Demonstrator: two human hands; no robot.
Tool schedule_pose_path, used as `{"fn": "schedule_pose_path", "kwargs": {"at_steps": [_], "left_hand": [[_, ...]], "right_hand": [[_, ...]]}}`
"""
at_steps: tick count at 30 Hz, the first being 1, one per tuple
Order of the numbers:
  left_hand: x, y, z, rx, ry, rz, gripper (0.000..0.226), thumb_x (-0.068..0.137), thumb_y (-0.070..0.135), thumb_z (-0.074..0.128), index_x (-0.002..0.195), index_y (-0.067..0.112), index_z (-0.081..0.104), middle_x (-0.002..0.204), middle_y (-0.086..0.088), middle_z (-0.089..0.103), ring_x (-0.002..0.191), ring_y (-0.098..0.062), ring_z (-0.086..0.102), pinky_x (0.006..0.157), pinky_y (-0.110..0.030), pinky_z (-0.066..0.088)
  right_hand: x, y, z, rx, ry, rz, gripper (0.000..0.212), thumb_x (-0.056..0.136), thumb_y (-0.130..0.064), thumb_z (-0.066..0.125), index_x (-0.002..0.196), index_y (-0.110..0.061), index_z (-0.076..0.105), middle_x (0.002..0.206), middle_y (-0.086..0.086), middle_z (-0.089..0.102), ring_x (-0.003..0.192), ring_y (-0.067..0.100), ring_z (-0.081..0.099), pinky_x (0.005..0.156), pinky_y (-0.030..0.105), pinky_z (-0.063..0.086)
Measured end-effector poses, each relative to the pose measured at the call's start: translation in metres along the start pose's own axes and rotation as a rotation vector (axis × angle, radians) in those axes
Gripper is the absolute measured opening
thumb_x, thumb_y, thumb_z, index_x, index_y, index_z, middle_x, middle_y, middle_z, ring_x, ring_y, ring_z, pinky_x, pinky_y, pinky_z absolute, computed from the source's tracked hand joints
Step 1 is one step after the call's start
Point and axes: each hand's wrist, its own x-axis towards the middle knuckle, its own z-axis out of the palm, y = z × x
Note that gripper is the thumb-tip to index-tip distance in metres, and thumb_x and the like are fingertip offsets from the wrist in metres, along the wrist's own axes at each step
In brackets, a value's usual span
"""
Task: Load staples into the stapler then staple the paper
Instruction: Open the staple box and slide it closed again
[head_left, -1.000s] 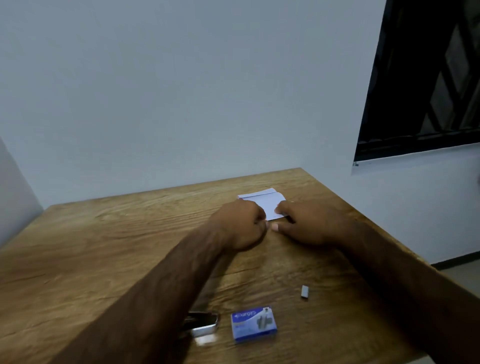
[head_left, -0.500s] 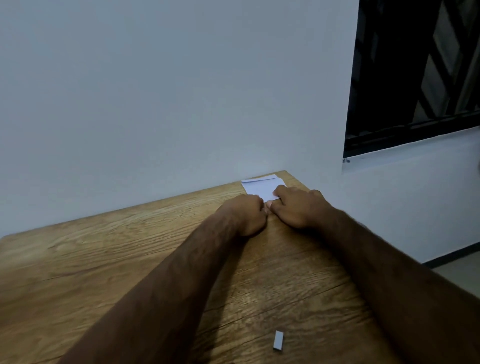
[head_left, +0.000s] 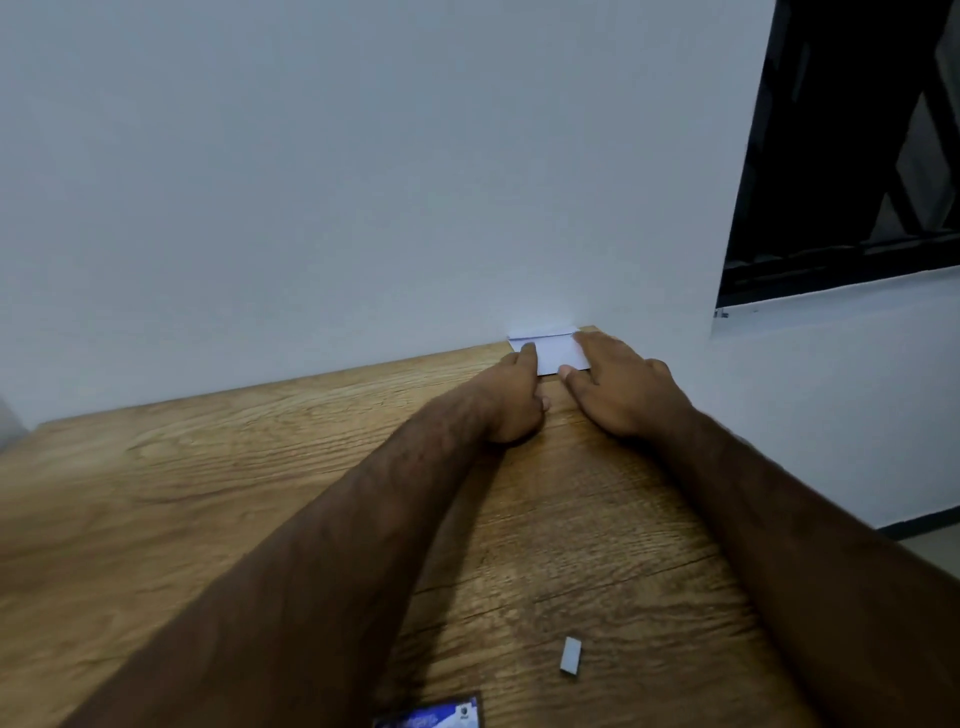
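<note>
A small folded white paper (head_left: 555, 352) lies flat at the far right corner of the wooden table (head_left: 208, 493), against the wall. My left hand (head_left: 514, 402) rests on the table with its index finger stretched out onto the paper's left edge and the other fingers curled. My right hand (head_left: 621, 389) lies flat with straight fingers over the paper's right side, thumb at its near edge. A short grey strip of staples (head_left: 570, 656) lies loose on the table near me. The blue staple box (head_left: 431, 716) shows partly at the bottom edge. The stapler is out of view.
A plain white wall (head_left: 363, 182) rises directly behind the table. A dark window (head_left: 852, 156) is at the upper right. The table's right edge runs just beyond my right forearm, with the floor below it.
Both hands have slid the paper farther back until it meets the wall. My left index finger has straightened onto the paper and my right hand has flattened. The staple box has come back into view.
</note>
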Motion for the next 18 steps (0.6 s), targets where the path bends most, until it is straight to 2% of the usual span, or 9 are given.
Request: {"fn": "schedule_pose_path", "kwargs": {"at_steps": [4, 6, 10, 12, 15, 18], "left_hand": [[-0.029, -0.011, -0.009, 0.035, -0.055, -0.058, 0.067, 0.101, 0.038, 0.049, 0.155, 0.009, 0.022, 0.154, -0.014, 0.045, 0.137, -0.032, 0.047, 0.112, -0.042, 0.04], [-0.05, -0.016, -0.012, 0.059, -0.092, -0.074, 0.066, 0.101, 0.041, 0.048, 0.154, 0.011, 0.023, 0.152, -0.014, 0.048, 0.136, -0.033, 0.048, 0.112, -0.045, 0.04], [-0.094, -0.023, -0.018, 0.15, -0.111, -0.042, 0.052, 0.101, 0.043, 0.046, 0.142, 0.012, 0.038, 0.145, -0.014, 0.054, 0.129, -0.033, 0.053, 0.107, -0.044, 0.043], [-0.116, -0.025, -0.019, 0.159, -0.114, -0.029, 0.047, 0.101, 0.045, 0.045, 0.135, 0.013, 0.044, 0.141, -0.014, 0.057, 0.126, -0.033, 0.055, 0.106, -0.046, 0.044], [-0.147, -0.027, -0.014, 0.167, -0.102, 0.019, 0.048, 0.102, 0.047, 0.043, 0.134, 0.012, 0.047, 0.137, -0.014, 0.06, 0.124, -0.033, 0.056, 0.105, -0.044, 0.045], [-0.182, -0.03, -0.014, 0.119, -0.109, 0.061, 0.051, 0.104, 0.049, 0.036, 0.139, 0.015, 0.049, 0.139, -0.009, 0.061, 0.128, -0.028, 0.055, 0.109, -0.043, 0.042]], "right_hand": [[-0.011, -0.002, -0.005, 0.049, 0.02, 0.011, 0.065, 0.1, -0.052, 0.035, 0.157, -0.024, 0.024, 0.167, -0.003, 0.027, 0.151, 0.02, 0.027, 0.117, 0.05, 0.023], [-0.022, -0.007, -0.008, 0.067, -0.014, 0.01, 0.066, 0.1, -0.051, 0.038, 0.158, -0.024, 0.023, 0.167, -0.002, 0.026, 0.151, 0.021, 0.028, 0.117, 0.049, 0.023], [-0.052, -0.015, -0.016, 0.121, -0.043, -0.005, 0.066, 0.099, -0.05, 0.041, 0.158, -0.024, 0.025, 0.167, -0.003, 0.026, 0.151, 0.02, 0.027, 0.117, 0.041, 0.021], [-0.072, -0.019, -0.021, 0.146, -0.066, -0.039, 0.064, 0.101, -0.049, 0.041, 0.158, -0.023, 0.026, 0.167, -0.002, 0.027, 0.151, 0.018, 0.027, 0.112, 0.031, 0.022], [-0.104, -0.028, -0.03, 0.199, -0.085, -0.074, 0.058, 0.101, -0.048, 0.044, 0.155, -0.029, 0.032, 0.161, -0.003, 0.037, 0.143, 0.019, 0.039, 0.101, 0.028, 0.028], [-0.143, -0.035, -0.039, 0.31, -0.155, -0.137, 0.048, 0.101, -0.044, 0.05, 0.147, -0.037, 0.044, 0.15, -0.013, 0.05, 0.13, 0.008, 0.049, 0.097, 0.023, 0.036]]}}
